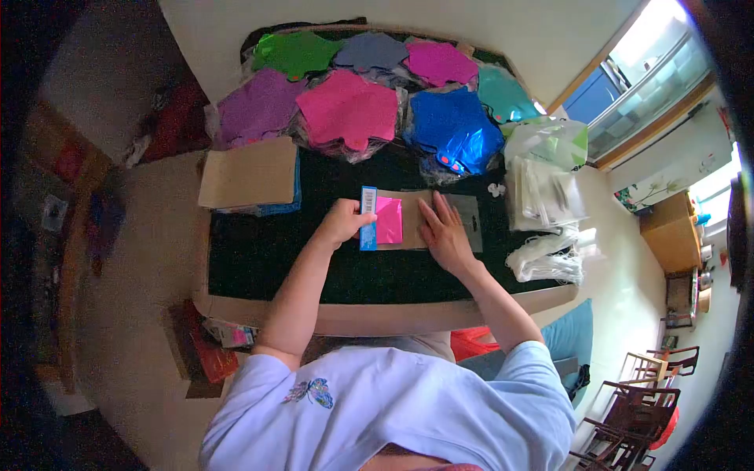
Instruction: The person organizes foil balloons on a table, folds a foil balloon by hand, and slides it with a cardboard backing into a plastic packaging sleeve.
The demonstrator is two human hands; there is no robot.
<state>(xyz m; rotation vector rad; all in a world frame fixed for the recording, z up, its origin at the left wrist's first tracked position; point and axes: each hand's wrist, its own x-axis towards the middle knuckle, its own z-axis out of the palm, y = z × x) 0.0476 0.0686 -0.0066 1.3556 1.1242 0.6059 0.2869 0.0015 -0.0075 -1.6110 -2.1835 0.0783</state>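
Note:
My left hand [342, 223] pinches the edge of a narrow blue card [367, 237] printed with a barcode, its thumb on top. Right of this card lies a bright pink folded piece [389, 220]. Under the pink piece is a flat brown cardboard sheet [412, 232]. My right hand [448, 236] rests on the right part of the cardboard with its fingers stretched out. From beneath it, a clear plastic bag [471, 213] with a dark hang-hole shape sticks out to the right. Whether the cardboard is inside the bag, I cannot tell.
Behind my hands lie stacks in plastic: pink [349, 110], shiny blue [455, 129], purple [259, 106] and several others. A brown cardboard stack [247, 174] sits left. Clear bags [542, 196] and white string bundles [542, 257] are right. The table's front edge [393, 315] is near my body.

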